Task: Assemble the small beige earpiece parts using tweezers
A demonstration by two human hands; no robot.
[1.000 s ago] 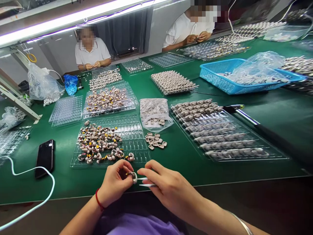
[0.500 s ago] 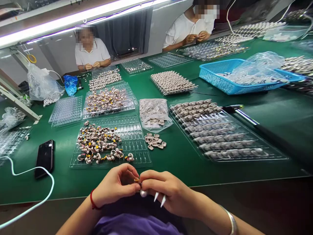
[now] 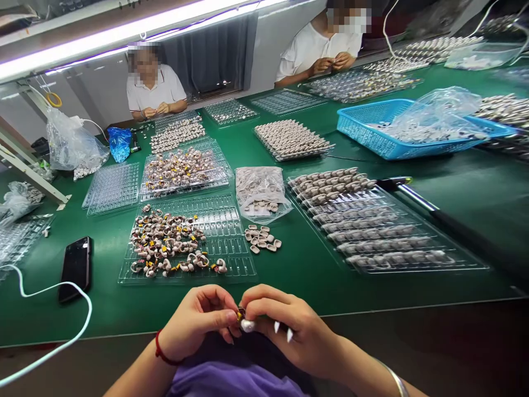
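Observation:
Above my lap, at the table's front edge, both hands pinch one small earphone part with a rounded pale end and a yellow bit. My left hand, with a red cord at the wrist, has thumb and forefinger closed on its left side. Against its right side press the fingertips of my right hand; much of the part is hidden by them. Two white pointed tips stick out under the right-hand fingers; what they belong to is hidden. Similar earphone parts lie heaped on a clear tray just beyond.
Loose beige covers lie by a plastic bag of them. To the right is a clear tray with rows of pieces; farther back, a blue basket. A phone and white cable are left. Two people sit opposite.
Both hands have shifted slightly right with the earphone part. The part has turned, so more of its pale end shows. The right hand's fingers have moved around it.

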